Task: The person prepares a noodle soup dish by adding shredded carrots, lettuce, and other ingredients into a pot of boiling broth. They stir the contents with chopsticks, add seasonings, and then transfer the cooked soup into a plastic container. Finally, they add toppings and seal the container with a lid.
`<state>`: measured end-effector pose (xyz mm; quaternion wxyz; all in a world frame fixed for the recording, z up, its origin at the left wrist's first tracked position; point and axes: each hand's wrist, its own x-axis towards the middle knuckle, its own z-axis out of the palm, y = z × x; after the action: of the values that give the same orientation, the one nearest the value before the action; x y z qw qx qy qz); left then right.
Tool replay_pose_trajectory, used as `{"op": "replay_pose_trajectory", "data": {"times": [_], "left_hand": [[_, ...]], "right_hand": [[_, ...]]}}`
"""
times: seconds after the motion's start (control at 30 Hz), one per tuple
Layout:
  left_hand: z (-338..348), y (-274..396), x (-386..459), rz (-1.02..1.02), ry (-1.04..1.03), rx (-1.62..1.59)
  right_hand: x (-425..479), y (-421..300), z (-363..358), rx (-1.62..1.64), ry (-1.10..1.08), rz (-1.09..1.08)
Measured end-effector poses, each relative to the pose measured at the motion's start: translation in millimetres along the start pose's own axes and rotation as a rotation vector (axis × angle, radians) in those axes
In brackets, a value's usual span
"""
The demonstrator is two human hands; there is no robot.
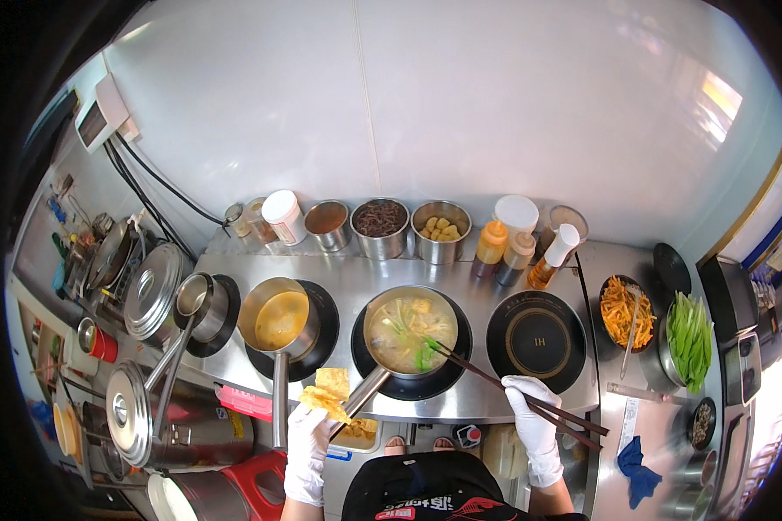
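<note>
In a white glove, my left hand (308,449) holds several yellow pieces of fried tofu skin (326,393) above the front edge of the counter, beside the handle of the middle saucepan. My right hand (532,426), also gloved, grips long dark chopsticks (495,383). Their tips are in the middle saucepan (391,369), at bright green leaves (425,355) in a pale, bubbling soup with noodle-like strips. This pan stands on a round black induction hob (459,378). Left of it, a second saucepan (247,312) holds orange-yellow broth.
Steel pots of toppings (380,246) and squeeze bottles (492,242) line the wall. On the right are a bowl of shredded orange food (625,316), leafy greens (689,342) and a blue cloth (637,470). A large lidded pot (205,423) stands at the left.
</note>
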<state>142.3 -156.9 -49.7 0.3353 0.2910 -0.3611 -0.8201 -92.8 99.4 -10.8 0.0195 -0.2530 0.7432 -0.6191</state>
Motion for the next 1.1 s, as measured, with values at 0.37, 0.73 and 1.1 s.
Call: {"op": "replay_pose_trajectory", "data": {"times": [0.37, 0.73, 1.1], "left_hand": [[-12.9, -1.1, -4.1, 0.044, 0.032, -0.031], [-11.0, -7.5, 5.5, 0.033, 0.025, 0.011], [71.4, -18.7, 64.6, 0.169, -0.097, 0.765]], "right_hand": [[17.5, 11.5, 34.7, 0.055, -0.157, 0.072], [13.0, -1.6, 1.1, 0.073, 0.013, 0.057], [-7.4, 3.6, -20.5, 0.101, 0.114, 0.018]]}}
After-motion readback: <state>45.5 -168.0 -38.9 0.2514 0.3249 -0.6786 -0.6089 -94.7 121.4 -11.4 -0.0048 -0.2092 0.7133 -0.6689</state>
